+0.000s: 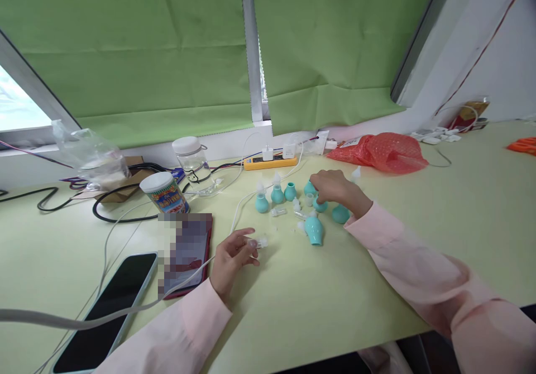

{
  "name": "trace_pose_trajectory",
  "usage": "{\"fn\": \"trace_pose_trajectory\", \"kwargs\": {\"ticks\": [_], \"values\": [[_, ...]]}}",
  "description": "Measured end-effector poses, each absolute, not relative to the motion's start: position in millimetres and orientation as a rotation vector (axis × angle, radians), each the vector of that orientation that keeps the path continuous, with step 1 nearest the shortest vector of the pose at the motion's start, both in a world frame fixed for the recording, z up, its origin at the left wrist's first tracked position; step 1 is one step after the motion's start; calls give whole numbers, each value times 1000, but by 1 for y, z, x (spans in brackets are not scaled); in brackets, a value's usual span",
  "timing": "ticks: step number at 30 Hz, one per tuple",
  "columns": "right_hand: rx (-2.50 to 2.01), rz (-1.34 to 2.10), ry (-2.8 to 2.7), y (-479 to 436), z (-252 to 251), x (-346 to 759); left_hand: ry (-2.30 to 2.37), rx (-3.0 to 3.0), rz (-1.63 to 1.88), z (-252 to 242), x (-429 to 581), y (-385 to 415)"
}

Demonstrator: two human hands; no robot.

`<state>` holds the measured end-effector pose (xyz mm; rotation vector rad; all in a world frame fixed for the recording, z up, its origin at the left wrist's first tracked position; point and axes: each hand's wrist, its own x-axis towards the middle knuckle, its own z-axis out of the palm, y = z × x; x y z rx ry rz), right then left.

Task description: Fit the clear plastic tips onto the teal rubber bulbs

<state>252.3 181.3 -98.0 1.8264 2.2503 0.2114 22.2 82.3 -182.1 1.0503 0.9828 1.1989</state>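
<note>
My left hand [234,259] is closed, with the thumb and fingers pinching a small clear plastic piece [262,243] just above the table. My right hand [337,188] reaches over a cluster of small teal bulbs, its fingers bent downward. A teal bulb [309,188] and another teal bulb [320,205] lie at its fingertips; what the fingers grip, if anything, is hidden. Under the wrist sits a teal bulb [340,214]. Nearer me a larger teal bulb [314,230] lies on its side. Clear plastic fittings [278,212] lie between the bulbs. An upright teal bulb [262,203] carries a translucent tip.
A phone [109,307] and a red-edged phone [188,251] lie left, crossed by a white cable [138,308]. Behind stand a lidded tub [165,194], a clear jar [195,167] and an orange power strip [270,163]. Red bubble wrap [385,152] lies back right.
</note>
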Motion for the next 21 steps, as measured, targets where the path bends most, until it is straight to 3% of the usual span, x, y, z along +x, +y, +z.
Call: {"fn": "trace_pose_trajectory", "kwargs": {"ticks": [8,13,21], "values": [[1727,201,2608,142,-73,244,1006,1030,1223,-185,22,83],[1151,-454,3023,122,-104,211,995,988,1276,-186,22,84],[1330,-989,3325,105,-176,194,982,963,1254,-181,21,83]]}}
